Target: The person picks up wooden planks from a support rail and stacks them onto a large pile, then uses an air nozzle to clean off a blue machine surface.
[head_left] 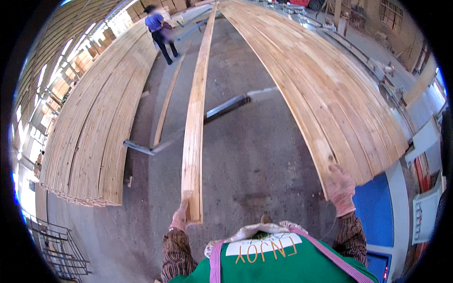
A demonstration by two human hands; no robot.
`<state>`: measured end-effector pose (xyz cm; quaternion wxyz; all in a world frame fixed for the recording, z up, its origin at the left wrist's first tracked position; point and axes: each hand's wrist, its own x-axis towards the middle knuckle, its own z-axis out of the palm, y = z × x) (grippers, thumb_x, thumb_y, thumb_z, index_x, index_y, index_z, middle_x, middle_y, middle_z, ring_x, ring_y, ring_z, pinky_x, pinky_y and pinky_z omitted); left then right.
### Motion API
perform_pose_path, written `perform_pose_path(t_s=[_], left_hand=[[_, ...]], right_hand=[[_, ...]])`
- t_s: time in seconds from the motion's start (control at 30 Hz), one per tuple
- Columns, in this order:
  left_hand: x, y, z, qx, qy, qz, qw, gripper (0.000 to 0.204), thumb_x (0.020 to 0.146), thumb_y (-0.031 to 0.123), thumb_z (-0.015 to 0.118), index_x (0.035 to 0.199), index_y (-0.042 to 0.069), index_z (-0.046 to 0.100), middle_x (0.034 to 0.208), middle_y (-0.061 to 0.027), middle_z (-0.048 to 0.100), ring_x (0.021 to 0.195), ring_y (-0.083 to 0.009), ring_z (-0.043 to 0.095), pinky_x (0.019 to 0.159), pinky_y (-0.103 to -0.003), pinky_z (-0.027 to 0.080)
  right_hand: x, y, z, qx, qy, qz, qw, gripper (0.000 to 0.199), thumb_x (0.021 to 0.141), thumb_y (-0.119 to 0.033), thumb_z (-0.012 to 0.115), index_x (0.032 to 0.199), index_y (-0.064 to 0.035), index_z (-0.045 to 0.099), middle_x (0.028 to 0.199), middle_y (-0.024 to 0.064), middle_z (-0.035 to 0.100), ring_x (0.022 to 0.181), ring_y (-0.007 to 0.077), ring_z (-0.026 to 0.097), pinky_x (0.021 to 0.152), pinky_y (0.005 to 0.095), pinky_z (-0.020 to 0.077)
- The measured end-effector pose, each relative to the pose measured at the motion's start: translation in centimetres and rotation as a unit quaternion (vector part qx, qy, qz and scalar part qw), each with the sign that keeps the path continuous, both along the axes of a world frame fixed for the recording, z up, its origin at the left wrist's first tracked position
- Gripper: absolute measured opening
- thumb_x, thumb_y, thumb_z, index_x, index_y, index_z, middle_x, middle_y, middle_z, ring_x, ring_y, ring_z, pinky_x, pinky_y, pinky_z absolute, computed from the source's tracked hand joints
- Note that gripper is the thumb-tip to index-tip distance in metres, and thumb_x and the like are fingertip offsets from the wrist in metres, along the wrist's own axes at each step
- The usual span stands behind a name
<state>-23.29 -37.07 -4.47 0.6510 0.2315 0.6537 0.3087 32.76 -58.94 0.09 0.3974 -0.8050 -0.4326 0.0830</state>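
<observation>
A long, narrow pale wooden board [194,137] stretches from close in front of me far into the hall. My left hand [180,216], in a pinkish work glove, is closed around its near end at the left edge. On the right, a wide row of long boards [330,108] lies side by side. My right hand [341,189], gloved as well, grips the near end of the leftmost board of that row. The fingers beneath the wood are hidden on both sides.
A big stack of boards [89,127] stands at the left. Between it and my board lie a thin strip [167,104] and metal bars [226,108]. A person [160,30] stands far back. Right of me is a blue panel [373,210]; a metal rack [59,247] stands lower left.
</observation>
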Motion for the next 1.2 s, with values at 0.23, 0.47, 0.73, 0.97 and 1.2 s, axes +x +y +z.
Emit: perform_pose_path(t_s=[0.23, 0.47, 0.73, 0.97, 1.2], left_hand=[[-0.1, -0.1, -0.3, -0.014, -0.06, -0.062, 0.996, 0.069, 0.094, 0.053, 0.073, 0.135, 0.0, 0.058, 0.115, -0.0178, 0.071, 0.097, -0.0347, 0.074, 0.073, -0.056, 0.066], [-1.1, 0.3, -0.4, -0.005, -0.034, -0.056, 0.998, 0.065, 0.093, 0.054, 0.073, 0.137, 0.008, 0.059, 0.121, -0.0147, 0.072, 0.102, -0.0396, 0.073, 0.084, -0.066, 0.059], [3.6, -3.1, 1.0, -0.034, -0.098, -0.102, 0.989, 0.065, 0.092, 0.055, 0.074, 0.14, 0.014, 0.057, 0.123, -0.0131, 0.07, 0.107, -0.0409, 0.07, 0.086, -0.068, 0.056], [18.9, -9.8, 6.4, -0.043, -0.2, -0.167, 0.964, 0.06, 0.096, 0.057, 0.068, 0.134, 0.012, 0.058, 0.123, -0.0111, 0.07, 0.105, -0.0342, 0.071, 0.079, -0.055, 0.061], [32.3, -13.2, 5.7, -0.095, -0.281, -0.218, 0.93, 0.056, 0.095, 0.047, 0.073, 0.134, 0.01, 0.059, 0.122, -0.0126, 0.07, 0.1, -0.0357, 0.072, 0.071, -0.052, 0.063]], right_hand=[[-4.7, -5.4, 4.6, -0.021, -0.129, -0.126, 0.983, 0.024, 0.096, -0.024, 0.069, 0.11, -0.006, 0.076, 0.1, 0.0177, 0.076, 0.094, 0.0337, 0.072, 0.086, 0.0402, 0.0557], [-8.4, -9.0, 4.2, -0.02, 0.052, -0.245, 0.968, 0.032, 0.095, -0.033, 0.068, 0.104, -0.0031, 0.076, 0.093, 0.0191, 0.074, 0.087, 0.0296, 0.073, 0.081, 0.0407, 0.0539], [-9.3, -9.8, 0.0, 0.04, 0.412, -0.227, 0.882, 0.05, 0.097, -0.042, 0.071, 0.131, -0.0066, 0.066, 0.097, 0.006, 0.073, 0.075, 0.0178, 0.067, 0.064, 0.0334, 0.0547], [-7.4, -7.6, -0.9, 0.24, 0.589, -0.167, 0.754, 0.034, 0.096, -0.04, 0.073, 0.105, -0.0074, 0.067, 0.086, 0.0092, 0.069, 0.072, 0.0247, 0.067, 0.059, 0.0447, 0.0545], [-5.2, -6.5, -2.4, 0.281, 0.662, -0.088, 0.689, 0.047, 0.101, -0.043, 0.06, 0.13, -0.0064, 0.062, 0.113, 0.0108, 0.072, 0.1, 0.0317, 0.069, 0.087, 0.0497, 0.0555]])
